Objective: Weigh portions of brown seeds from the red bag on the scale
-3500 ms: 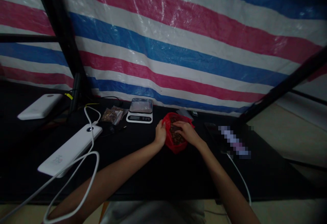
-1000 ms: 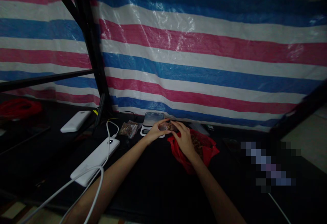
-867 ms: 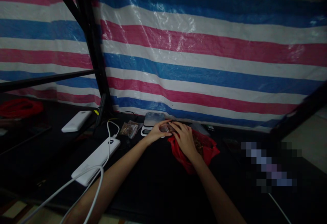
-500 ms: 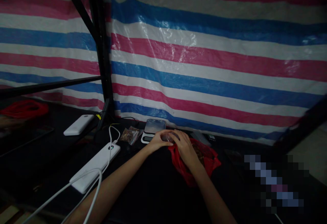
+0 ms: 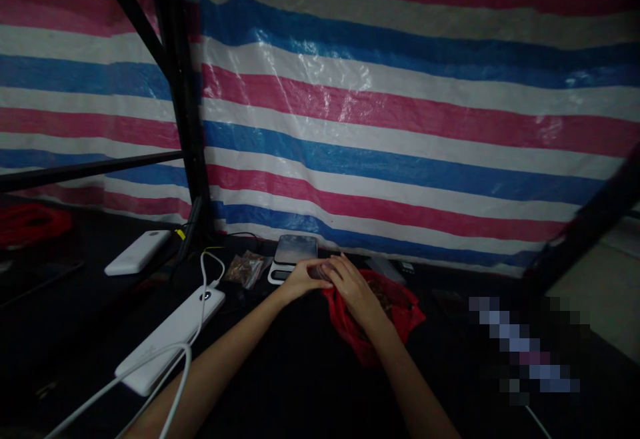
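L hand (image 5: pixel 299 281) now nr scale (image 5: pixel 296 250), w/ baggie (image 5: pixel 317 271)

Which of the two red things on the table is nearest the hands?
The open red bag holding brown pieces, partly hidden by the right hand; the other red thing lies at the far left.

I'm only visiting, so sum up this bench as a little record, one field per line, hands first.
left hand: holding a small clear packet
right hand: fingers on the same packet
red bag: open, partly beneath the right hand
bag contents: small brown pieces
white scale: just beyond the left hand
filled packets: left of the scale
backdrop: striped plastic sheet
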`<state>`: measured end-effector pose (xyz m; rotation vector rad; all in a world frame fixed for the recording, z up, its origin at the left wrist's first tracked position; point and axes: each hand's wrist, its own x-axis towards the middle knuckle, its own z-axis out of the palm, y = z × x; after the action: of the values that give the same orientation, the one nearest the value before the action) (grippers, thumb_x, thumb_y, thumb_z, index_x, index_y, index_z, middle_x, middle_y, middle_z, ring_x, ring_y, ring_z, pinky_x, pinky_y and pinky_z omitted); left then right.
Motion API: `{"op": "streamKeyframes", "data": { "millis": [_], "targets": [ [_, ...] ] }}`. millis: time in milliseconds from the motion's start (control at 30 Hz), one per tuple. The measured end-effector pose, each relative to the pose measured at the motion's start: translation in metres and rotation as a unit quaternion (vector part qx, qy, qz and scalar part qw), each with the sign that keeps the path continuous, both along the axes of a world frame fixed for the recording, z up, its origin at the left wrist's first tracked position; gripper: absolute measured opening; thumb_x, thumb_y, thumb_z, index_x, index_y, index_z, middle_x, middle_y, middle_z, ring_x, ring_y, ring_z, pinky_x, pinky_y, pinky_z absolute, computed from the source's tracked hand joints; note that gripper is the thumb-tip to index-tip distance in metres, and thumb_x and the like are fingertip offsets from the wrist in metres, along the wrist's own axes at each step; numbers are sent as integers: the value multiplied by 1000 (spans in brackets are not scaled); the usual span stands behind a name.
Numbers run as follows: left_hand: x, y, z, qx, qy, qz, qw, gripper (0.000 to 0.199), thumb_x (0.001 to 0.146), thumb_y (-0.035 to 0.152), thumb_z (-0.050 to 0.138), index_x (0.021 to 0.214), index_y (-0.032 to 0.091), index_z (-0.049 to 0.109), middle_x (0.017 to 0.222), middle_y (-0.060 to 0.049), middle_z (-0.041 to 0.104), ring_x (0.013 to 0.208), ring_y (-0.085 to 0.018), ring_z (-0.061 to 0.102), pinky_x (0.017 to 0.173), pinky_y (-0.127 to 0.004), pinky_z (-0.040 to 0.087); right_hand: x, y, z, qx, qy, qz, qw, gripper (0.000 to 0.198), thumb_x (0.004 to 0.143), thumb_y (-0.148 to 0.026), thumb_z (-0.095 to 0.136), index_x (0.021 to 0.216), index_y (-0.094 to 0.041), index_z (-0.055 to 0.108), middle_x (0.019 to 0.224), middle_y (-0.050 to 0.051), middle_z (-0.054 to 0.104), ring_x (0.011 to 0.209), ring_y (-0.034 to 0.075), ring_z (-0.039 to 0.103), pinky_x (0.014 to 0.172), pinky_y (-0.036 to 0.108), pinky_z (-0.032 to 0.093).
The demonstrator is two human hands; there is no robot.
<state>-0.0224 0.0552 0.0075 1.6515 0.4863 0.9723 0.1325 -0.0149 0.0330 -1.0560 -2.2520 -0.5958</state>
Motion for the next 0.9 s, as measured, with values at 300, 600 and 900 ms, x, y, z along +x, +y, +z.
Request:
{"op": "streamKeyframes", "data": {
  "millis": [300,600,900],
  "targets": [
    [1,-8,3,-53,0,-42,998,41,54,33,76,87,9,66,80,-5,66,74,-16,59,73,-27,44,-9,-13,20,-90,177,29,980,37,84,-11,37,117,-21,50,117,8,52,113,19,45,97,40,39],
    [-4,-15,19,-38,36,-56,997,57,63,41,69,113,14,58,104,-11,64,93,-21,59,86,-31,43,54,5,14,-42,396,-82,914,35,78,-23,53,112,-16,53,112,11,58,104,22,53,92,41,40],
    [-24,74,52,179,183,205,945,46,65,41,66,100,11,62,91,-10,66,88,-22,60,85,-34,43,72,-23,-20,-142,366,-58,918,36,75,-21,57,111,-20,54,111,6,59,104,19,53,93,38,39]
  ]
}}
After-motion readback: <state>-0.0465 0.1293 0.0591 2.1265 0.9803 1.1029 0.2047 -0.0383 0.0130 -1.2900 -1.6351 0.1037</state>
